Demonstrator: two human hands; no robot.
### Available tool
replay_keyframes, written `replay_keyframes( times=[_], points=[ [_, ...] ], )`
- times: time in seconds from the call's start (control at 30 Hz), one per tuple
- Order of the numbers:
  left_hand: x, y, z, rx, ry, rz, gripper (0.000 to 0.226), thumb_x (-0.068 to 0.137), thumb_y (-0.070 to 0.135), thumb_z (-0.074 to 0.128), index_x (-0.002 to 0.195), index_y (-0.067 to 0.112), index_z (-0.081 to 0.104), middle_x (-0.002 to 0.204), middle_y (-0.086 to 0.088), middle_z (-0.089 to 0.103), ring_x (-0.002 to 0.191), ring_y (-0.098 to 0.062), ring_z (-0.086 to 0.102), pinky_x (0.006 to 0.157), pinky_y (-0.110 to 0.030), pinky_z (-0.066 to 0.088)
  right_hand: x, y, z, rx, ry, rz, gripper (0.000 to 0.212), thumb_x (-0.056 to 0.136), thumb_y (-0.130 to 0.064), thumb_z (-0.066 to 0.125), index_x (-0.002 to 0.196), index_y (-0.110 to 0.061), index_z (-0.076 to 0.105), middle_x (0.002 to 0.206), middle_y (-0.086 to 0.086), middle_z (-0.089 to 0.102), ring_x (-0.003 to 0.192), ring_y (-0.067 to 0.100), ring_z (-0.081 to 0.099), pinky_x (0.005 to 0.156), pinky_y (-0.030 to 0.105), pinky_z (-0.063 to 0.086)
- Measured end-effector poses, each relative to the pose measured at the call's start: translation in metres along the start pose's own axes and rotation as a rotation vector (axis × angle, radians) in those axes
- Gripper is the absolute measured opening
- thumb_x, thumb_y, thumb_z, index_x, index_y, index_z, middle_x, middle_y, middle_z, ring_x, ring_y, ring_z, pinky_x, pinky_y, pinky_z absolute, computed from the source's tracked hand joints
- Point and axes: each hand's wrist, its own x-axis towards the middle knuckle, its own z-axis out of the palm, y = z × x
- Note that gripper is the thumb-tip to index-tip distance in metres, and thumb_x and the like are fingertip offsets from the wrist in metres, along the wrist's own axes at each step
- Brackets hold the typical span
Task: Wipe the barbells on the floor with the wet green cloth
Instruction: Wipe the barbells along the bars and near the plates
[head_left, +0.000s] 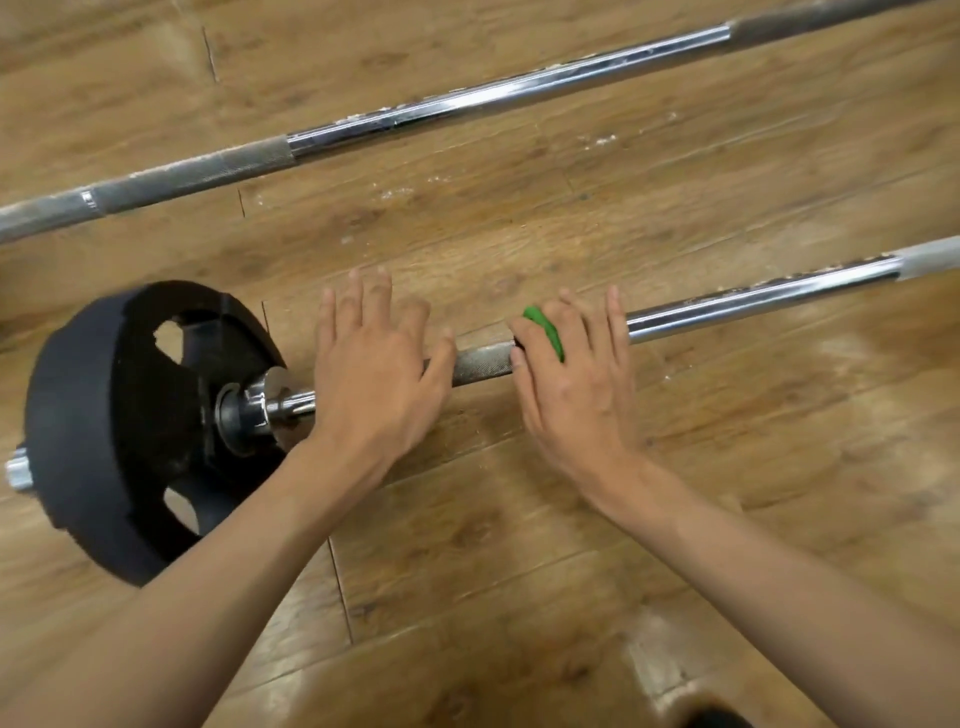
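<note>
A near barbell (753, 296) lies across the wooden floor, with a black weight plate (119, 415) on its left end. My left hand (374, 364) lies flat over the bar just right of the chrome collar, fingers straight. My right hand (571, 374) presses the green cloth (545, 330) down onto the bar's knurled section, fingers stretched out over it; only a small fold of cloth shows between the fingers. A second barbell (467, 101) lies farther away, parallel to the near one, with white specks along its chrome part.
The wooden plank floor (675, 467) surrounds both bars, with white crumbs scattered between them. A dark object shows at the bottom edge (722, 719). The black plate stands upright on the floor at the left.
</note>
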Motion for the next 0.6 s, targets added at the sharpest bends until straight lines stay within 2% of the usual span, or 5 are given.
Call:
replay_keyframes(
  times=[0.13, 0.3, 0.5, 0.6],
  points=[
    [-0.003, 0.029, 0.009, 0.003, -0.007, 0.100, 0.076, 0.101, 0.058, 0.010, 0.145, 0.018, 0.057, 0.168, -0.020, 0.029, 0.159, -0.035, 0.016, 0.129, -0.047, 0.002, -0.007, 0.005, -0.016, -0.017, -0.042, -0.074, 0.029, 0.108, -0.028, 0.047, 0.116, -0.013, 0.071, 0.115, 0.009, 0.067, 0.111, 0.031, 0.062, 0.126, 0.058, 0.018],
    [-0.025, 0.042, 0.021, 0.056, 0.003, 0.062, 0.075, 0.102, 0.063, 0.015, 0.143, 0.018, 0.057, 0.162, -0.021, 0.038, 0.154, -0.040, 0.027, 0.127, -0.057, 0.012, -0.019, 0.040, -0.032, -0.095, -0.063, -0.120, 0.029, 0.106, -0.029, 0.048, 0.107, -0.015, 0.073, 0.109, 0.006, 0.069, 0.102, 0.030, 0.065, 0.125, 0.058, 0.019],
    [-0.047, 0.048, 0.021, 0.092, 0.024, 0.064, 0.076, 0.103, 0.065, 0.013, 0.143, 0.018, 0.057, 0.163, -0.020, 0.039, 0.155, -0.040, 0.024, 0.127, -0.058, 0.007, -0.032, 0.151, -0.073, -0.221, -0.023, 0.201, 0.032, 0.105, -0.025, 0.044, 0.110, -0.013, 0.073, 0.115, 0.008, 0.069, 0.116, 0.032, 0.060, 0.126, 0.059, 0.015],
    [-0.051, 0.054, 0.021, 0.101, 0.034, 0.066, 0.077, 0.103, 0.065, 0.012, 0.139, 0.018, 0.061, 0.160, -0.019, 0.042, 0.153, -0.040, 0.029, 0.126, -0.060, 0.012, -0.029, 0.145, -0.073, -0.198, 0.010, 0.340, 0.031, 0.102, -0.018, 0.044, 0.103, -0.007, 0.073, 0.107, 0.015, 0.067, 0.108, 0.037, 0.057, 0.124, 0.061, 0.019]
  ],
)
